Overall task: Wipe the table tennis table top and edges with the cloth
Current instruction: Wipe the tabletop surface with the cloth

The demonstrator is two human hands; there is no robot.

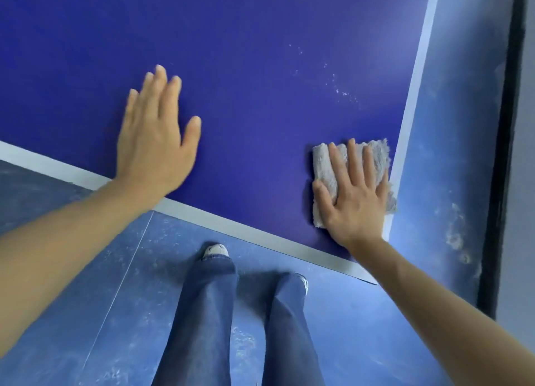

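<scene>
Fingers (351, 165) of right hand (354, 203) press cloth (324, 165) flat on table (246, 67).

Blue floor (362, 327) (scuffed); black skirting (508, 153), perhaps; grey wall (527, 211).

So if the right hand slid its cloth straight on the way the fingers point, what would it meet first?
Probably the pale specks on the table, ahead of the right hand and the cloth under it. Nothing solid stands in that line; beyond them the blue top looks free.
</scene>
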